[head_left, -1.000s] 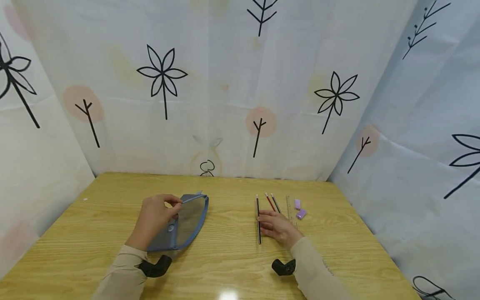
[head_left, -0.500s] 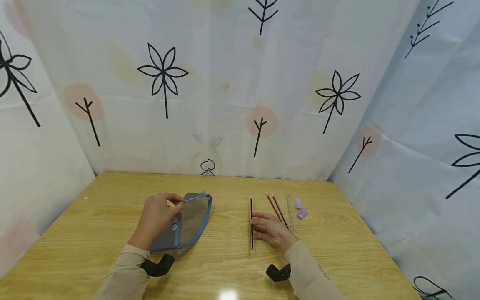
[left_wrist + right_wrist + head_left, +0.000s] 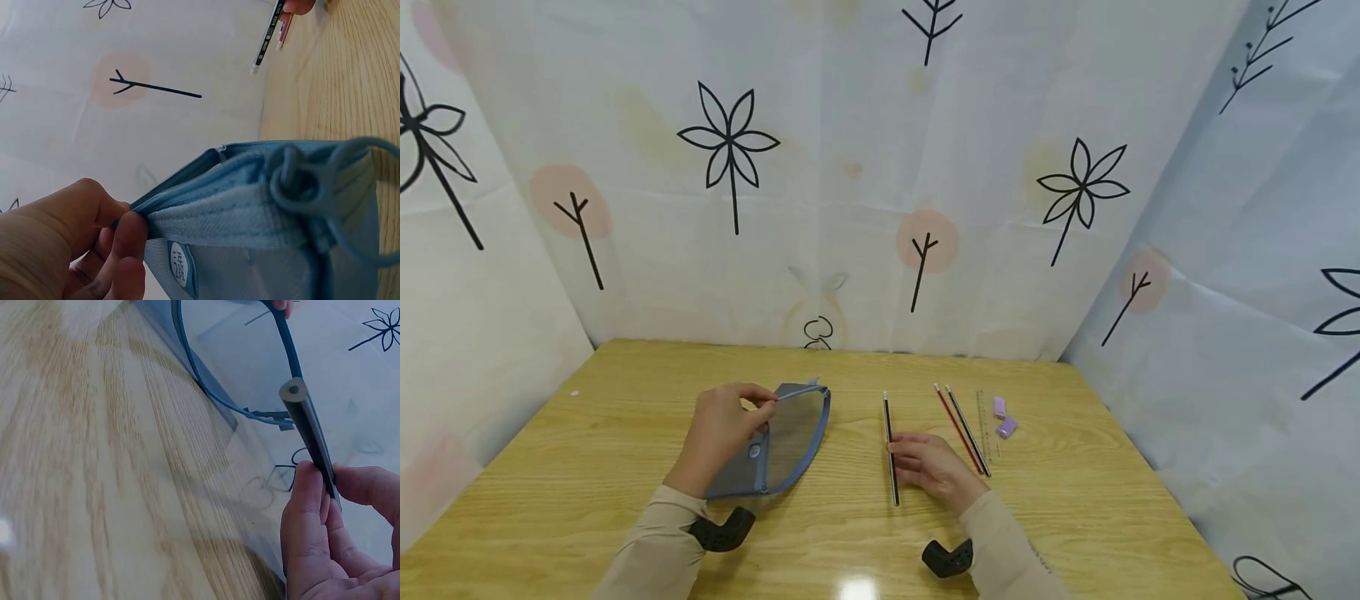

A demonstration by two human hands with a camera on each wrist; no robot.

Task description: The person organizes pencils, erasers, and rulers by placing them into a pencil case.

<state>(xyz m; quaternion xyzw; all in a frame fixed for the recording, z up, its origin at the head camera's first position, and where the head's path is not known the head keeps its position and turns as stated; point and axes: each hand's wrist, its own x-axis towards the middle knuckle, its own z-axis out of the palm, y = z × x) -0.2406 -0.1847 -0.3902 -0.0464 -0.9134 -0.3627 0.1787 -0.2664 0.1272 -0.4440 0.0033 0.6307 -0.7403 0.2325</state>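
Note:
A blue pencil pouch point(image 3: 797, 429) with see-through mesh sides stands left of centre, its zipped mouth spread apart. My left hand point(image 3: 730, 425) pinches the zipper edge point(image 3: 206, 181) between thumb and fingers. A round label point(image 3: 180, 265) shows below the pinch. My right hand point(image 3: 931, 467) pinches a black pencil point(image 3: 891, 450) around its middle, between thumb and fingertips. In the right wrist view the pencil's flat unsharpened end point(image 3: 294, 392) points toward the camera, with the pouch behind it. The pencil is apart from the pouch, to its right.
Right of my right hand lie a red pencil point(image 3: 955, 425), another dark pencil point(image 3: 970, 433), a clear ruler point(image 3: 985, 425) and two purple erasers point(image 3: 1007, 427). A small white scrap point(image 3: 574, 392) lies at the table's far left. Patterned cloth point(image 3: 850, 208) hangs behind the table.
My right hand has carried the black pencil leftward toward the pouch, uncovering more of the other two pencils. My left hand keeps its pinch on the pouch edge, slightly farther right in view.

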